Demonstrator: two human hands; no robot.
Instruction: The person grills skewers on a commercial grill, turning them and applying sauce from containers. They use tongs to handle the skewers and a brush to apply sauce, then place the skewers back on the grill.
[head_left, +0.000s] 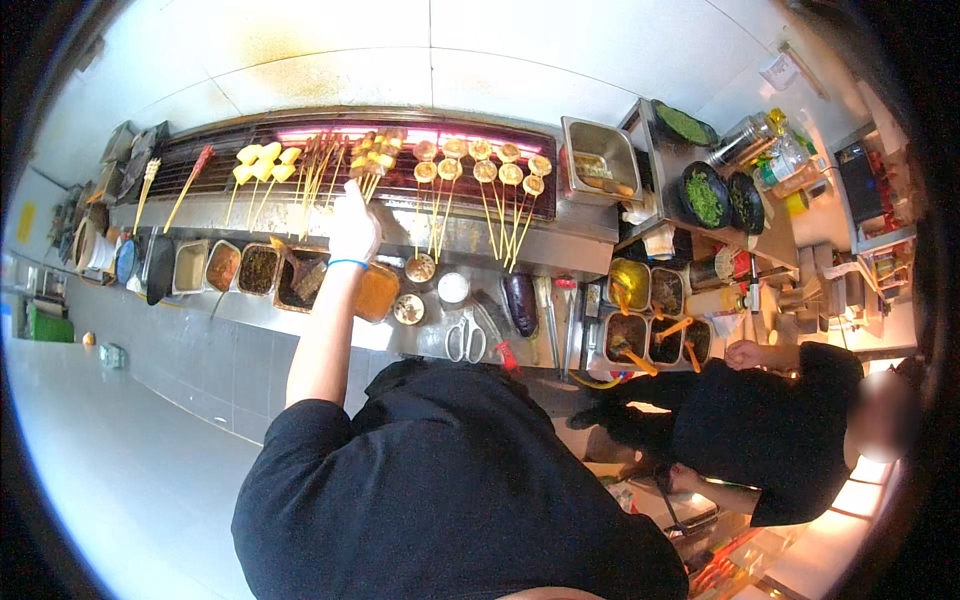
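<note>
My left hand (356, 229), in a white glove with a blue band at the wrist, reaches over the front of a long grill (390, 204). Its fingers close around the lower sticks of a bunch of mixed brown and yellow skewers (379, 154). Left of this hand lie bare-looking thin brown skewers (319, 169) and skewers of pale yellow pieces (264, 163). To its right, skewers with round pale slices (450, 166) lie over the glowing grill. My right hand is out of view.
Below the grill stand sauce tubs (223, 266), a basting brush (307, 279), white-handled scissors (465, 337) and an eggplant (520, 304). A deep steel pan (600, 161) is at the grill's right end. Another person in black (757, 427) stands at right, near tubs with orange spoons (626, 336).
</note>
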